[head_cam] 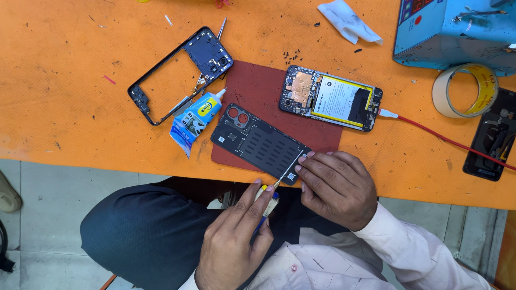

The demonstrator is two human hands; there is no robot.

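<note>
Back cover is looking thin and bendy (easy to crack); I am pinning its corner with my right hand, left hand pinching the screwdriver.

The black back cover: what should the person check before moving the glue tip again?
1. Right hand steadies the black back cover at its near corner: ok.
2. Left hand grips the glue applicator, tip at the cover's edge: ok.
3. Cover lies flat on the dark red mat: mostly; its near corner overhangs the mat.
4. Glue actually coming out: cannot tell.
5. Open phone with red cable lies apart from the cover: ok.
6. Glue tube touches the cover: cannot tell.
</note>
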